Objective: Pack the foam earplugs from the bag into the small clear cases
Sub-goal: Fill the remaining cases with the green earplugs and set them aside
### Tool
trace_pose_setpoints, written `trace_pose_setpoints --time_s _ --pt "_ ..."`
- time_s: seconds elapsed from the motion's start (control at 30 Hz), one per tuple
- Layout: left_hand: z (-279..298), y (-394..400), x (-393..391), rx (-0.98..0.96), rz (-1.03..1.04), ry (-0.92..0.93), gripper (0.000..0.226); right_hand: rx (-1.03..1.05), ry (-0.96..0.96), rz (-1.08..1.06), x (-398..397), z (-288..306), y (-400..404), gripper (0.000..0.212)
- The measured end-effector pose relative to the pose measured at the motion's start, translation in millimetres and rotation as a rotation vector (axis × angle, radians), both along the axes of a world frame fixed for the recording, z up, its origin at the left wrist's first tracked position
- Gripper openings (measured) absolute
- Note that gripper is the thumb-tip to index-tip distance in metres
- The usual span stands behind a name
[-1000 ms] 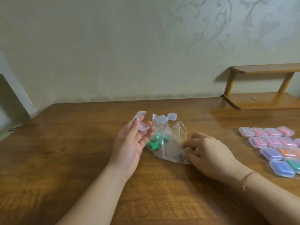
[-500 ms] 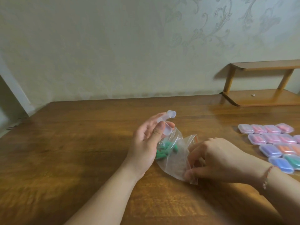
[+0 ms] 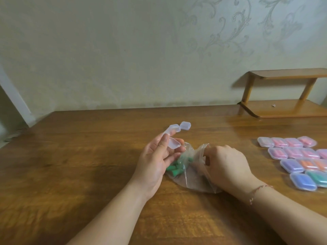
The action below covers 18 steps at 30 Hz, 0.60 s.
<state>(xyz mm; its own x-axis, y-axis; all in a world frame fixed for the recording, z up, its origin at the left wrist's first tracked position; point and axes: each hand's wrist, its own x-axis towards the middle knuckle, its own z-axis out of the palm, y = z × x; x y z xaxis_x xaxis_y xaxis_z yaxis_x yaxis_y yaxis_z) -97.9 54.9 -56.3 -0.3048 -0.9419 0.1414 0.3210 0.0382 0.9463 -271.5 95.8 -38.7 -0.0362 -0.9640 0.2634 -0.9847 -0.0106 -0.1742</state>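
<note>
The table (image 3: 70, 174) runs bare and wide to the left of the left hand (image 3: 155, 161), out to its left edge; its far edge meets the wall beyond the fingertips. Right of the right hand (image 3: 228, 167), rows of filled cases (image 3: 300, 156) crowd toward the table's right side, well apart from both hands. A wooden shelf (image 3: 283, 110) stands at the far right.

The left hand holds an open case (image 3: 174, 143), hinged wide, pinched between thumb and fingers; it looks empty. Just past those fingertips a shut clear case (image 3: 185, 125) lies on the table.

Between the two hands lies the bag (image 3: 191, 175), crumpled, its mouth gathered up toward the right fingers. Green earplugs (image 3: 177, 167) sit inside it, just under the left fingers.

The left palm faces right, fingers loosely spread upward around the case. The right hand is knuckles-up with fingers curled, pinching the bag's rim; a red bracelet (image 3: 258, 190) circles its wrist.
</note>
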Motion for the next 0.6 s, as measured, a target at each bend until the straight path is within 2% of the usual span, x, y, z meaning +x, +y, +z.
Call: trace_pose_setpoints --time_s 0.1,0.17,0.23,0.37,0.47,0.6 --pt "-0.2 -0.2 1.1 -0.031 0.007 -0.061 0.031 0.029 -0.072 0.094 -20.0 16.8 12.3 0.013" --pt "-1.6 1.9 1.1 -0.071 0.003 -0.155 0.033 -0.019 -0.266 0.153 -29.6 27.0 21.1 0.006" --pt "-5.5 4.2 -0.2 -0.127 -0.037 -0.262 0.034 -0.077 -0.472 0.218 -32.1 31.6 25.4 0.013" --pt "-1.7 14.7 -4.2 -0.192 -0.108 -0.358 0.035 -0.117 -0.718 0.369 -17.9 33.5 28.0 0.011" --pt "0.6 19.1 -6.1 -0.183 -0.149 -0.343 0.036 -0.178 -0.684 0.388 -7.1 32.0 25.8 0.011" --pt "2.8 21.0 -8.0 -0.159 -0.16 -0.311 0.031 -0.2 -0.606 0.303 3.0 27.1 22.4 0.021"
